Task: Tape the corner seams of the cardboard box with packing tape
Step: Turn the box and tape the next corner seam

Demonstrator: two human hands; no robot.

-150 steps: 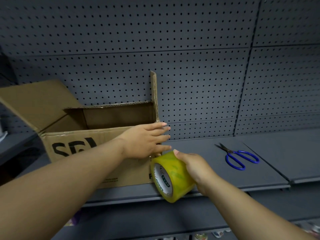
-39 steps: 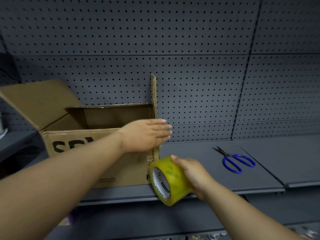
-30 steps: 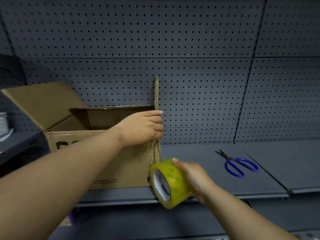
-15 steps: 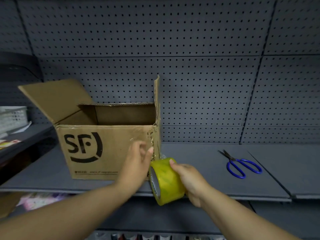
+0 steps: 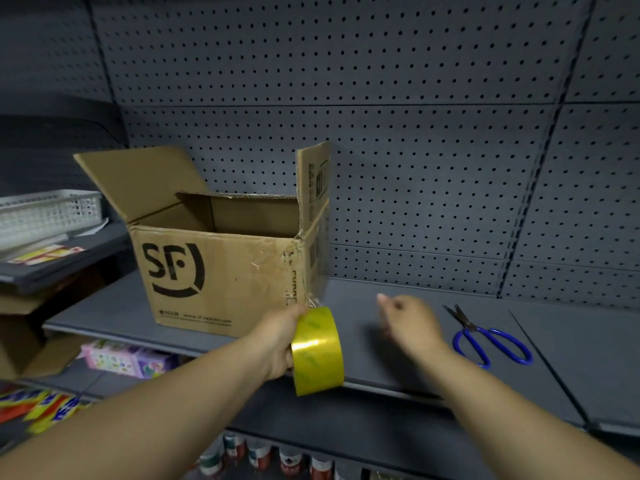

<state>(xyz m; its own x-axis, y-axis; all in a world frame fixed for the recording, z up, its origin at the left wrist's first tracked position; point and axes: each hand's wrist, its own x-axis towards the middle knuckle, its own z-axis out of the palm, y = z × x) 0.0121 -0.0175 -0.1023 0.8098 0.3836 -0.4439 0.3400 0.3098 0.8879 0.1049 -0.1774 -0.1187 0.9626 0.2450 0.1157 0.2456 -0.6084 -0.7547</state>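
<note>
An open cardboard box with black "SF" print stands on the grey shelf, its flaps up. Clear tape runs down its front right corner seam to the yellowish tape roll. My left hand grips that roll just below the box's lower right corner. My right hand hovers over the shelf to the right of the roll, blurred, fingers loosely apart and holding nothing. Blue-handled scissors lie on the shelf a little right of my right hand.
A grey pegboard wall backs the shelf. A white mesh basket and papers sit on a side shelf at left. Packaged goods and cans fill the lower shelves below the front edge.
The tape roll has passed from my right hand to my left hand. My right hand has let go and moved right toward the scissors. The view has shifted, showing more of the box front.
</note>
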